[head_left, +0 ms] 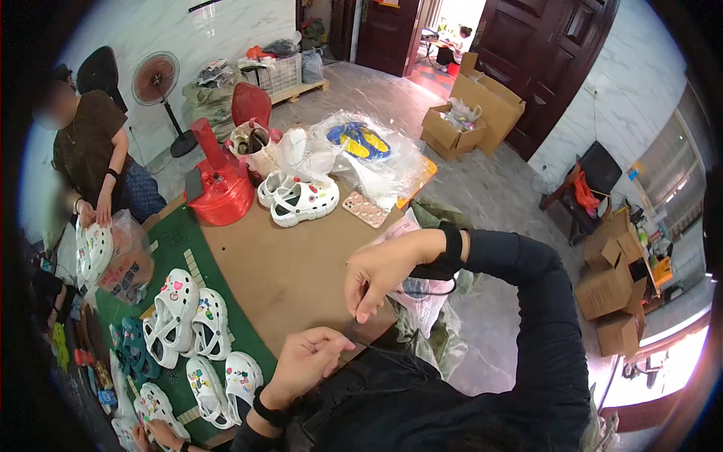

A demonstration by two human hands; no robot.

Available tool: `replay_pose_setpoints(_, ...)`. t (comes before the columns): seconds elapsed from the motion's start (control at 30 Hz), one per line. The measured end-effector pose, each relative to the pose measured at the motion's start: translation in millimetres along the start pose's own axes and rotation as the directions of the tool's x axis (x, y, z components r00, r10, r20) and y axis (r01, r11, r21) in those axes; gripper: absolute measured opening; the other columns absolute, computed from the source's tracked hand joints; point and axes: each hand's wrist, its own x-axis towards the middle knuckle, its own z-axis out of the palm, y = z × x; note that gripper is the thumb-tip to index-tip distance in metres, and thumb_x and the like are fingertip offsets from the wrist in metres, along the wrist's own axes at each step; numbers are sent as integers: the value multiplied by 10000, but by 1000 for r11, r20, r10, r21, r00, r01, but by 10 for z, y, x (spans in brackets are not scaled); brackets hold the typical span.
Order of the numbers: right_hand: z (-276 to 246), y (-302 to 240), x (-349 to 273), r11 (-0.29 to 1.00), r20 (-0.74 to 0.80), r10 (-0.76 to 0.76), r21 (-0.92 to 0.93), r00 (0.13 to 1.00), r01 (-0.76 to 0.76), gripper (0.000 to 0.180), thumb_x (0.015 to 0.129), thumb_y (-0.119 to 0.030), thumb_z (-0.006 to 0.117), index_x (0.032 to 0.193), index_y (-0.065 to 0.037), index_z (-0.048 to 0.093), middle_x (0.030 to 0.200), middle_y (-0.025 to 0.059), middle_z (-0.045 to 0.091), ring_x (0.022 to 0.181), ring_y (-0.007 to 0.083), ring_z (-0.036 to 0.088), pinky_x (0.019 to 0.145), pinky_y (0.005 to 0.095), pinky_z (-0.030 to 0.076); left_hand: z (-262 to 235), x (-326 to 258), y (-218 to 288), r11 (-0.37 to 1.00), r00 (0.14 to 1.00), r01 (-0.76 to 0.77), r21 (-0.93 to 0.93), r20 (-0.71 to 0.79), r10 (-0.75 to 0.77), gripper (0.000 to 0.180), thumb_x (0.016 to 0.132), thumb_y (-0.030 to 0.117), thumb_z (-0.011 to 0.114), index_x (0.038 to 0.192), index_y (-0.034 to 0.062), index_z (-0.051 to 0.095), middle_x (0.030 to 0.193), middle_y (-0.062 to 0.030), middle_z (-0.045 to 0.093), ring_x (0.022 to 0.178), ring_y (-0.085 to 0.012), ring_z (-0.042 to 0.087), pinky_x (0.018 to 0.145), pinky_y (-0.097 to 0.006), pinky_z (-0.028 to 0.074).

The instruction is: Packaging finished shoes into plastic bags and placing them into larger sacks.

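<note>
Bare left hand (310,359) and bare right hand (388,271) kinda curled, slightly apart (can't tell if gripping anything), near the flat brown-and-green worktop (263,275).

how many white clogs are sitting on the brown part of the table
2: a charm-studded white clog left of the patterned phone, and another clog behind it, further left. Clear plastic wrapping nearby may hide more.

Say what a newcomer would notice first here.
Probably the charm-studded white clogs on the green mat at left. Then the shiny red plastic bundle at the far-left corner of the brown sheet, and the wearer's left hand and right hand, close together near its front edge.
</note>
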Motion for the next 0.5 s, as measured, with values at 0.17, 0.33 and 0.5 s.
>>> replay_pose_setpoints(0.17, 77, 328, -5, 984, -82, -169, 43, 982, 173, 229, 772, -169, 659, 883, 29, 624, 832, 68, 645, 797, 122, 578, 727, 263, 444, 26, -69, 26, 976, 984, -148, 161, 121, 129, 150, 873, 90, 500, 761, -3, 536, 555, -42, 553, 516, -75, 479, 528, -200, 390)
replay_pose_setpoints(0.33, 222, 870, 226, 948, -128, -203, 223, 971, 228, 231, 755, -140, 668, 910, 21, 608, 932, 74, 620, 869, 143, 563, 785, 268, 432, -16, -408, -52, 979, 981, -143, -143, 109, 159, 223, 900, 191, 480, 768, 15, 515, 682, -83, 545, 545, -120, 488, 523, -221, 412)
replay_pose_setpoints(0.5, 500, 1265, 278, 862, -103, -239, 436, 965, 260, 220, 784, -131, 627, 931, 29, 593, 852, 64, 642, 775, 113, 590, 717, 242, 446, -13, -471, -145, 924, 945, -287, -254, 84, 317, 278, 868, 234, 539, 716, 5, 498, 671, -93, 552, 418, -92, 416, 438, -194, 331)
